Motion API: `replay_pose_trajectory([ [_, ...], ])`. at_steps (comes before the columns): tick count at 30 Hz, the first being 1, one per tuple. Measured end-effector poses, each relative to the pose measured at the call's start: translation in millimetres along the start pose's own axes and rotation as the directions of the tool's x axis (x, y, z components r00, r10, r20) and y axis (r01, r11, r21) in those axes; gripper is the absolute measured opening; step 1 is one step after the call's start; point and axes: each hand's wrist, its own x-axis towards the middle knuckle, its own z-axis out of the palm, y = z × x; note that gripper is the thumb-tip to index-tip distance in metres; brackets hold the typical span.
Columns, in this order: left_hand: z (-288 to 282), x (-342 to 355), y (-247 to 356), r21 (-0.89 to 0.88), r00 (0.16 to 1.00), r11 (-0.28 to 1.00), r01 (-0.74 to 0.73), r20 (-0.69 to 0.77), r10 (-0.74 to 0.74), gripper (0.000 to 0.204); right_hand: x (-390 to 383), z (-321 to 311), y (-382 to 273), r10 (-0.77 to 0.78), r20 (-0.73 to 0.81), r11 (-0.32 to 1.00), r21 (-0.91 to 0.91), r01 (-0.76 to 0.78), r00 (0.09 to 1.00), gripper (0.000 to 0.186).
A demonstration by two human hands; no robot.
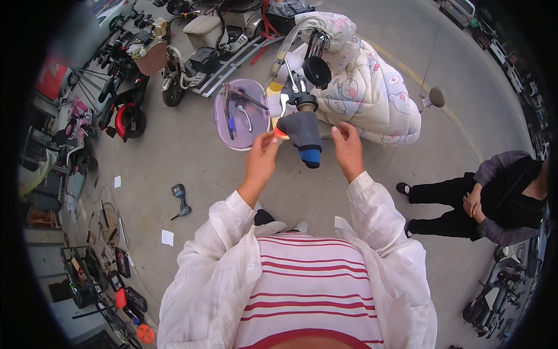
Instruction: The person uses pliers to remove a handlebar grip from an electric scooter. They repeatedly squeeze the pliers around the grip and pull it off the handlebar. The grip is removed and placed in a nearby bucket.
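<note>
Steadiness should help at upper centre: left hand [263,159] pinching an orange piece [280,133] beside the grey-and-blue handlebar-grip sleeve [302,131], right hand [349,150] loosely open, free to brace that sleeve.

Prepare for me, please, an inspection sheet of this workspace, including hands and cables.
Surface: grey ground.
Job's things: dark grip cover with blue end; small orange piece beside it; padded cream cover beyond.
Clutter: power drill and paper sheet on the ground; lilac basin holding loose parts.
Left hand: fingertips at the orange piece; grip unclear.
Right hand: open, right of the grip cover.
Cables: dark ones past the handlebar.
Surroundings: parked two-wheelers; another person at right, hands together.
</note>
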Motion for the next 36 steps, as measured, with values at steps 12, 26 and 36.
replay_pose_trajectory([
  [12,38,29,24,-0.034,0.877,0.979,0.202,0.451,-0.165,0.047,10,51,-46,0.174,0.297,0.967,0.129,-0.220,0.939,0.048],
  [26,-153,260,-189,0.482,0.948,0.837,0.261,-0.292,-0.128,0.035,15,69,-82,0.156,0.186,0.958,-0.268,-0.102,0.970,0.040],
  [36,-179,394,-177,0.754,0.919,0.532,0.385,-0.366,-0.147,0.033,17,85,-95,0.321,0.098,0.939,-0.165,-0.303,0.942,0.037],
])
